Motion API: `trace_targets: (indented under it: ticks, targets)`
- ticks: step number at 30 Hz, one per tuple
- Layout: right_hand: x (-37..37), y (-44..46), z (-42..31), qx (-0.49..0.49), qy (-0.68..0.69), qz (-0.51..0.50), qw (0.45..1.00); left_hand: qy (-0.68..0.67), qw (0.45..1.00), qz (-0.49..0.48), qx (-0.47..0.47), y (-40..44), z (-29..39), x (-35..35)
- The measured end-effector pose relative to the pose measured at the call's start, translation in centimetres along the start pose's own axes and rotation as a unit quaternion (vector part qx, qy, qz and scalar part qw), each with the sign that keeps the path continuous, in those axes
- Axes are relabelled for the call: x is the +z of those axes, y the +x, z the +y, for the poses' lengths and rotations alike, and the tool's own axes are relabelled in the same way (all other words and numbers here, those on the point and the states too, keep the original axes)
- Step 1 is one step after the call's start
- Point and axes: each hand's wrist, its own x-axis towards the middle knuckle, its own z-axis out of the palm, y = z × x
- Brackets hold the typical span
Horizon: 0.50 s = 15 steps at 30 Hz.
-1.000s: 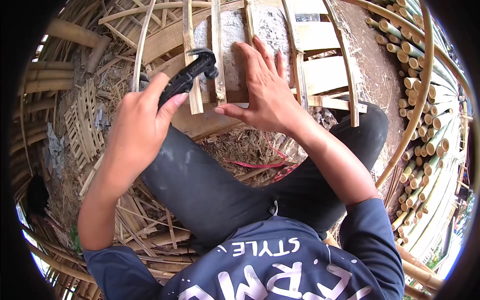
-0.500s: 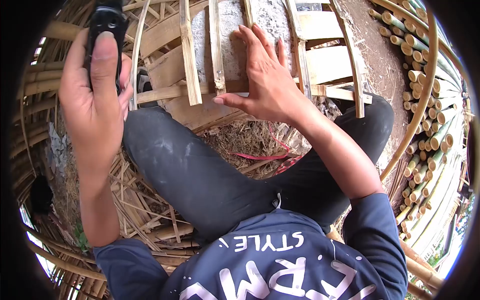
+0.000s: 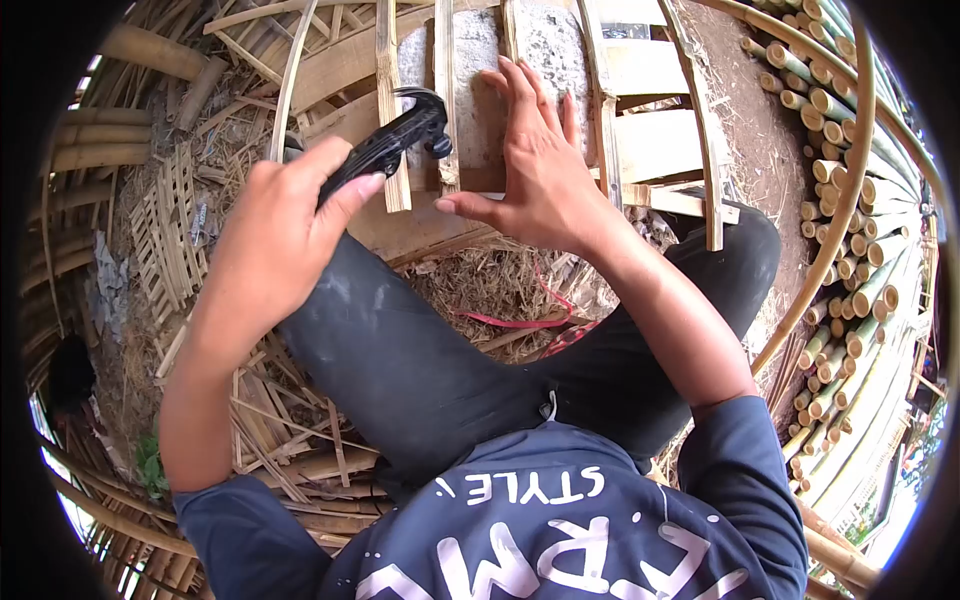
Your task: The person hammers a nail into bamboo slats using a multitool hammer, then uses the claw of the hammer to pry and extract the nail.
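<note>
My left hand (image 3: pixel 275 230) is wrapped round the handle of a black claw hammer (image 3: pixel 395 140), whose head is over the near end of a bamboo strip (image 3: pixel 446 110). Spread fingers show on my right hand (image 3: pixel 545 185), which rests over the slatted bamboo frame, its thumb beside that strip's near end and its fingertips over a rough grey block (image 3: pixel 470 60). Further strips run lengthwise on both sides, one left of the hammer head (image 3: pixel 389 60) and one to the right (image 3: pixel 706 150). Wide pale bamboo pieces (image 3: pixel 650 140) cross beneath them.
Cut bamboo poles (image 3: pixel 860 230) are stacked at the right, with a long curved pole (image 3: pixel 850 190) in front. A woven bamboo piece (image 3: pixel 165 235) and loose splints (image 3: pixel 285 420) lie at the left. A red ribbon (image 3: pixel 520 322) lies on shavings between my legs.
My left hand rose with the hammer at the upper left half a second ago, and it is now back down over the strips. My right hand has stayed nearly in place.
</note>
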Motion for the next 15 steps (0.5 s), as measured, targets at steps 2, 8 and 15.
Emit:
trace_targets:
  ticks: [2,8,15]
  targets:
    - [0.3,0.1,0.0,-0.006,0.005,0.001,1.000,-0.058,0.993,0.096,-0.030,-0.3,0.6,-0.4]
    - [0.3,0.0,-0.1,0.010,0.018,-0.009,1.000,-0.366,0.871,0.325,-0.027,1.5,1.4,0.5]
    - [0.4,0.0,0.0,0.010,0.027,-0.009,1.000,-0.319,0.919,0.197,-0.122,-0.5,2.6,-1.3]
